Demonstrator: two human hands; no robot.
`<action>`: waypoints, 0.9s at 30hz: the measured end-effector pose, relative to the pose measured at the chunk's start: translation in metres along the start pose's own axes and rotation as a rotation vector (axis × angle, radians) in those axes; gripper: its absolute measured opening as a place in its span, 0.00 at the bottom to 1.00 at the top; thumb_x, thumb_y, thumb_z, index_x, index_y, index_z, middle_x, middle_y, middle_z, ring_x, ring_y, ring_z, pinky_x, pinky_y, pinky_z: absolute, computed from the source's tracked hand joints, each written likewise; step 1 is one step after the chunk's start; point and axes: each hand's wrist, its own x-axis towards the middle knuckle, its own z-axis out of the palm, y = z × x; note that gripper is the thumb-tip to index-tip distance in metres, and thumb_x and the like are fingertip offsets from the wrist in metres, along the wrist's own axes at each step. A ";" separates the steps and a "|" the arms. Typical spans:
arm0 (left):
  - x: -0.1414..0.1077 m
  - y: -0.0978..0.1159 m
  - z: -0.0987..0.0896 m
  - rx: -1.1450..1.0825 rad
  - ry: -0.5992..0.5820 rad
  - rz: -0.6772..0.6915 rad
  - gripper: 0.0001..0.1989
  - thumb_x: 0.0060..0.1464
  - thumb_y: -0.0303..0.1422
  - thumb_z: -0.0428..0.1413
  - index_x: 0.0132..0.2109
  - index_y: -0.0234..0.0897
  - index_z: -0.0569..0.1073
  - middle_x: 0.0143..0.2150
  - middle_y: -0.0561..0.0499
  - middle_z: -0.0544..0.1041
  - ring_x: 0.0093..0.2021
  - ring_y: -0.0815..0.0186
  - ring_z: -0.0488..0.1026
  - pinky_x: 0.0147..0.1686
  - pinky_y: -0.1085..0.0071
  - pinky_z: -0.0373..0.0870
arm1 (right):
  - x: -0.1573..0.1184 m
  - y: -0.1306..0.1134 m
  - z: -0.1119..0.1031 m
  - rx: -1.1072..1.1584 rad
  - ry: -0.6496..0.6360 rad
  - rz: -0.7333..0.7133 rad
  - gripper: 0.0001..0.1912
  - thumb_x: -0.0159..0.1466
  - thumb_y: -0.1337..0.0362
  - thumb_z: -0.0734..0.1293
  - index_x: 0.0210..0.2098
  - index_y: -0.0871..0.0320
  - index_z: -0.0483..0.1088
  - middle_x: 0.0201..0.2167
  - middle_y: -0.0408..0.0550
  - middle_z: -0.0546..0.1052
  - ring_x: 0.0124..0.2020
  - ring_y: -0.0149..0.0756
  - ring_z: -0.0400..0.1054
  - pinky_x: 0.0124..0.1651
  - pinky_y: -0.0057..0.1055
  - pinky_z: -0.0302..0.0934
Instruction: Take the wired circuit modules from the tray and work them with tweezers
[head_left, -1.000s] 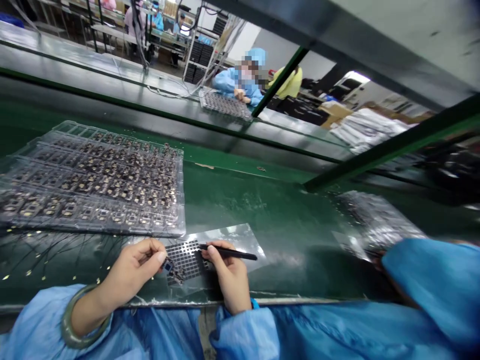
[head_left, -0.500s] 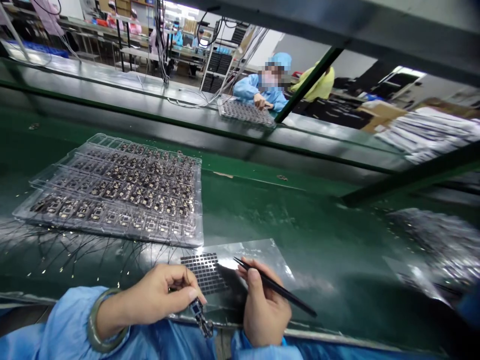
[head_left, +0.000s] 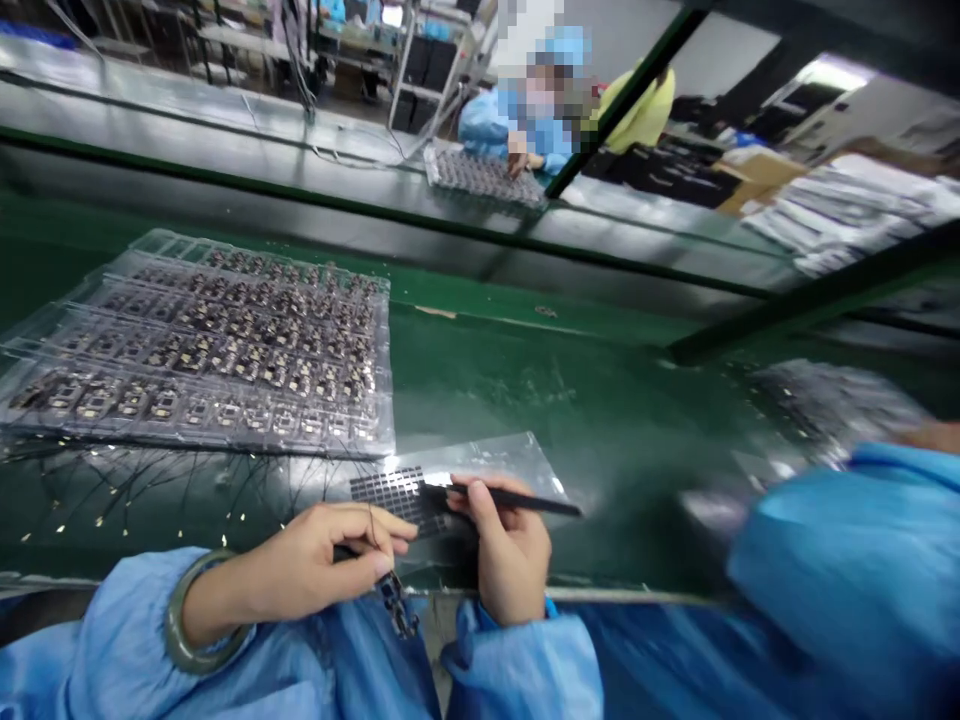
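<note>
Head view: the left hand (head_left: 315,560) pinches a small dark circuit module (head_left: 394,605) between thumb and fingers, just off the clear plastic sheet (head_left: 510,465). The right hand (head_left: 510,550) grips a black pointed tool (head_left: 517,498) over that sheet, and a blister tray of modules (head_left: 202,350) lies just beyond it.

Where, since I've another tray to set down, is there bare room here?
Bare green mat lies between the clear blister tray and shiny plastic heap. Crowded at front: gold-tipped strands, the plastic sheet, the left hand pinching a small dark part, the right hand with black tweezers.
</note>
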 end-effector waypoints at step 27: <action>0.009 0.006 -0.003 0.344 -0.210 -0.178 0.06 0.59 0.32 0.49 0.35 0.39 0.69 0.65 0.42 0.63 0.65 0.61 0.59 0.57 0.68 0.61 | 0.003 0.000 0.004 -0.455 0.053 0.054 0.07 0.53 0.63 0.67 0.29 0.54 0.63 0.23 0.40 0.75 0.21 0.33 0.70 0.28 0.33 0.68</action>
